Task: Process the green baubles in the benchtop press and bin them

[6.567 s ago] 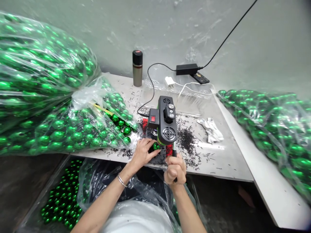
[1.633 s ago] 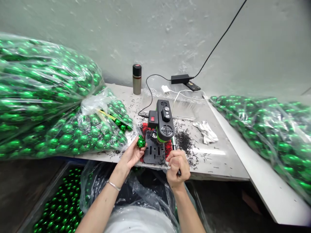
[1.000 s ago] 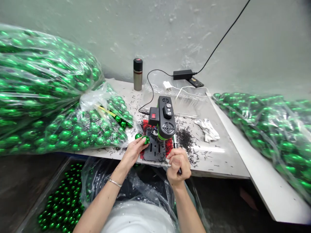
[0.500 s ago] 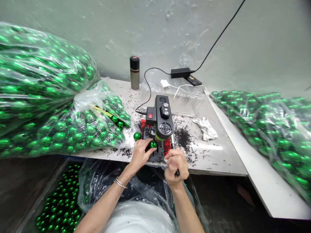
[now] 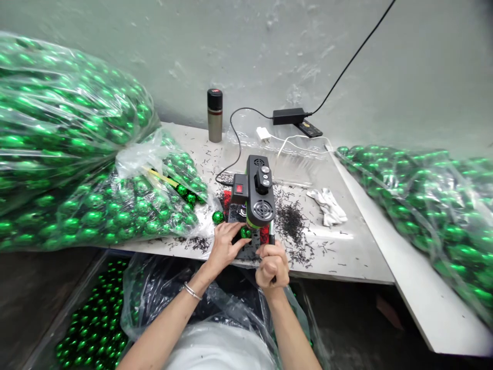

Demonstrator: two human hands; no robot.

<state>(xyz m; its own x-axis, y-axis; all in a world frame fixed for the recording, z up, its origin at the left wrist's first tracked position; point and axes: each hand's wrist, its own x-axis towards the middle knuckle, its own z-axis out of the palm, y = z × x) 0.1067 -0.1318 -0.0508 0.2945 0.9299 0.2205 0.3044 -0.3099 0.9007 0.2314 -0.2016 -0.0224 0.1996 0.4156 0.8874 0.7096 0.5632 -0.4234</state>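
Under the front end of the machine (image 5: pixel 259 181), the left hand (image 5: pixel 223 245) pinches a ball (image 5: pixel 245 233) over the plate (image 5: pixel 246 251), apparently so it stays centred and cannot roll, while the right hand (image 5: pixel 272 264) is wrapped around the handle (image 5: pixel 271 239), likely for firm control.

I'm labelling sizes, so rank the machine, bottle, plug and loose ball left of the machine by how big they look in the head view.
1. Machine
2. Bottle
3. Plug and loose ball: too alike to rank
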